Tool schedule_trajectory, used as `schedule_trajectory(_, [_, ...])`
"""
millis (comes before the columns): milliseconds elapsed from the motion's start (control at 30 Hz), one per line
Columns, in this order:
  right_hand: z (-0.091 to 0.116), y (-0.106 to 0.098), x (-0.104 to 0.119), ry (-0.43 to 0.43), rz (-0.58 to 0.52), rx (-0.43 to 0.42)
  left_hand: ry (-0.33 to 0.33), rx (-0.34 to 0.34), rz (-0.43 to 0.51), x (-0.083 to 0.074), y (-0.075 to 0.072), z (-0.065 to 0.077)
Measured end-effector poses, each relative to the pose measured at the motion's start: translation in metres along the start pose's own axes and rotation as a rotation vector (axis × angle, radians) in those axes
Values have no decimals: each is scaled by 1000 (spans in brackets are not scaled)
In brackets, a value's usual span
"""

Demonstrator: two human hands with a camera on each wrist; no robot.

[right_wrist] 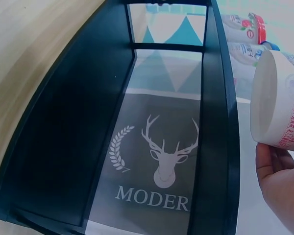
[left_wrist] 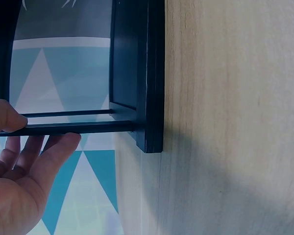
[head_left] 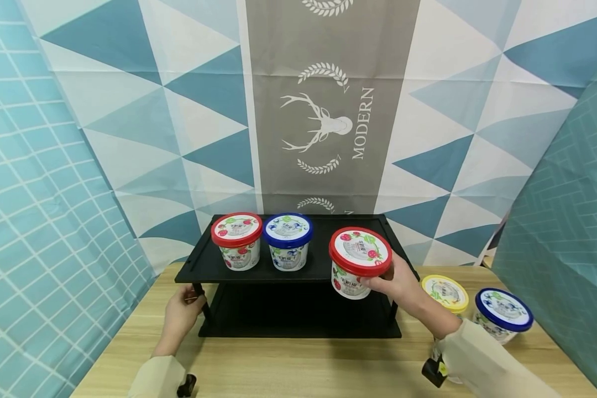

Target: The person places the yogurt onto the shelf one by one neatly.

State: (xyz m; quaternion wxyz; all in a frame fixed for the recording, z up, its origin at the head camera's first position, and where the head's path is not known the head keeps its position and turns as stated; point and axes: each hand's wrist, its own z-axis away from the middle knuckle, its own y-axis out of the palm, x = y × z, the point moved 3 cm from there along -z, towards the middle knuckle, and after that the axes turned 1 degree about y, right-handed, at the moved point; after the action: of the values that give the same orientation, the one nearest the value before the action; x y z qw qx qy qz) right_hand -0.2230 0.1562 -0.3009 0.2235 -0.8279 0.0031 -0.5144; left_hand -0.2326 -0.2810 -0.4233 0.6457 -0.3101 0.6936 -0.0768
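Observation:
My right hand grips a white tub with a red lid, held slightly tilted over the front right of a black two-tier rack. In the right wrist view, the tub's white base faces the camera. My left hand holds the rack's front left post, with thumb and fingers on opposite sides in the left wrist view. On the top shelf, another red-lidded tub stands at the left beside a blue-lidded tub.
Right of the rack, a yellow-lidded tub and a blue-lidded tub stand on the wooden table. My right sleeve partly hides something white beneath it. Patterned cloth hangs behind the rack and along both sides.

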Motion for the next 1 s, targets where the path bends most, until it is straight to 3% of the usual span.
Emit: schedule_trajectory(1000, [-17,-11,-1,67,22,-29,0,2,9,0,0,0])
